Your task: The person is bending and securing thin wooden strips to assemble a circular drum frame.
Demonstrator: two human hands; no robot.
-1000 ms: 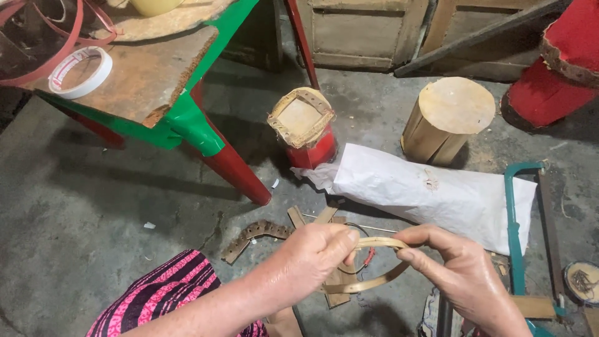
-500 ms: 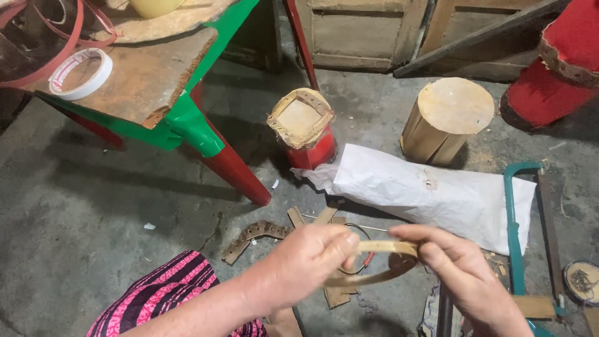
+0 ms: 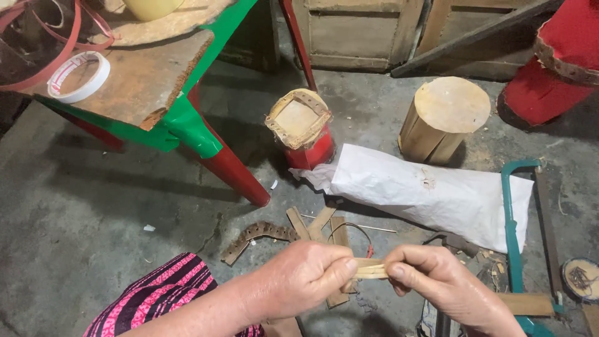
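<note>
Both hands, left hand (image 3: 306, 278) and right hand (image 3: 437, 281), pinch a pale bamboo strip (image 3: 371, 270) above open concrete floor (image 3: 93, 206). Their fingers hide the strip's ends.

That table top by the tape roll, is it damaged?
Yes. The table top has a ragged, broken edge near its green corner, with crumbled brown board showing. The tape roll lies flat on it, away from the break.

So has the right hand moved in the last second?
Yes. The right hand has drawn in leftward toward the left hand, farther from the green saw frame, and both now pinch the flattened strip.
</note>
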